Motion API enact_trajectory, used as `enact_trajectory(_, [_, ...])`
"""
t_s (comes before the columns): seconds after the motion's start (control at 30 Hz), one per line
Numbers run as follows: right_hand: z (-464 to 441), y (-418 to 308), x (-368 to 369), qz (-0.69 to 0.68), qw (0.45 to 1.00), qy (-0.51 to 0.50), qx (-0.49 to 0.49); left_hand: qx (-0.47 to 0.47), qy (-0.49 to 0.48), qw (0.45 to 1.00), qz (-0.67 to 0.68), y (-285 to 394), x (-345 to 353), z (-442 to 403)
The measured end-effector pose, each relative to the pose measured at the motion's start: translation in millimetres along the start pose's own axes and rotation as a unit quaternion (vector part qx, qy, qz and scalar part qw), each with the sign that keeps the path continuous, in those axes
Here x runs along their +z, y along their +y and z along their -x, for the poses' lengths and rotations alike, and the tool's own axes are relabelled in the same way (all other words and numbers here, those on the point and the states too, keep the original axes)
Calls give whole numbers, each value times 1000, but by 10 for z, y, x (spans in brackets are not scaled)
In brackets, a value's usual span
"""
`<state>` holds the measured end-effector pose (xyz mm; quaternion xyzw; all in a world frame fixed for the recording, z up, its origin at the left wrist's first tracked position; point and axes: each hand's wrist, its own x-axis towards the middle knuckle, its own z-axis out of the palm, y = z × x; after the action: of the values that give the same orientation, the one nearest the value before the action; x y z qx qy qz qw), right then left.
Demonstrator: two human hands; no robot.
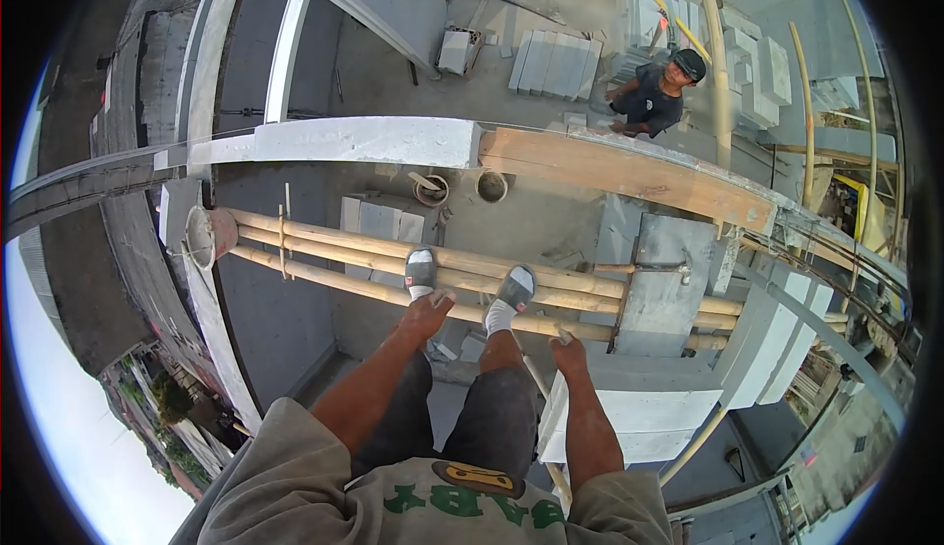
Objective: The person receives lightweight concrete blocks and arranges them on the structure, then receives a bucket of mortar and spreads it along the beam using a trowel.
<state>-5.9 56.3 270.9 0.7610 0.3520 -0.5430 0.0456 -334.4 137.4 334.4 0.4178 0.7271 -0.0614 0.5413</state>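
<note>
My left hand (427, 315) is low in front of me, above the bamboo poles (383, 284), with its fingers curled. Whether anything is inside it I cannot make out. To the right, my right hand (568, 352) is also curled, near the stack of white blocks (629, 402); what it holds, if anything, is hidden. My feet, in sandals (516, 287) and white socks, stand on the poles. A grey board (669, 279) lies across the poles on the right.
Ahead runs a white block course (364, 142) continued by a wooden board (629, 176). A bucket (209, 237) sits at the poles' left end. Below are two more buckets (492, 186), block stacks (556, 63) and a person (651, 97) in dark clothes. An upright bamboo pole (716, 63) stands beyond.
</note>
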Motion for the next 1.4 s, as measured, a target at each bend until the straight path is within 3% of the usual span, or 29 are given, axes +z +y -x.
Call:
enact_trajectory(0.07, [43, 183, -20, 41, 999, 34, -12, 13, 15, 999, 40, -88, -166, 44])
enact_trajectory(0.13, [169, 162, -97, 81, 996, 14, 47, 1, 15, 999, 49, -161, -367, 64])
enact_trajectory(0.27, [505, 22, -6, 104, 994, -20, 6, -24, 23, 995, 95, -349, -795, 134])
enact_trajectory(0.37, [888, -440, 300, 121, 992, -28, -21, -19, 43, 994, 103, -558, -1107, 155])
enact_trajectory(0.43, [1356, -1156, 582, 120, 993, -6, -14, -17, 51, 991, 121, -742, -1353, 198])
enact_trajectory(0.5, [1557, -1402, 971, 131, 984, -74, -92, -27, 42, 993, 106, -889, -1593, 229])
enact_trajectory(0.63, [2136, -2094, 1432, 389, 882, -223, -149, -30, 66, 991, 111, -1266, -2026, 333])
enact_trajectory(0.77, [2320, -2370, 1444, 443, 835, -259, -199, -60, 91, 989, 98, -1621, -2293, 427])
enact_trajectory(0.9, [2321, -2338, 1387, 416, 846, -223, -248, -105, 102, 979, 140, -1751, -2405, 550])
enact_trajectory(1.07, [2261, -2389, 1257, 451, 802, -269, -284, -139, 110, 976, 125, -1696, -2310, 854])
enact_trajectory(1.1, [2284, -2351, 1221, 448, 804, -272, -282, -122, 118, 975, 147, -1709, -2238, 920])
enact_trajectory(1.17, [2170, -2299, 1001, 350, 863, -265, -247, -89, 124, 973, 171, -1553, -2164, 1023])
enact_trajectory(1.23, [2106, -2202, 753, 291, 885, -232, -280, -129, 104, 972, 167, -1368, -2178, 1161])
enact_trajectory(1.3, [2145, -2233, 472, 281, 925, -197, -163, -120, 104, 968, 193, -1274, -2197, 1220])
enact_trajectory(1.4, [2062, -2095, 112, 341, 926, -146, -69, -108, 99, 962, 231, -1259, -2160, 1201])
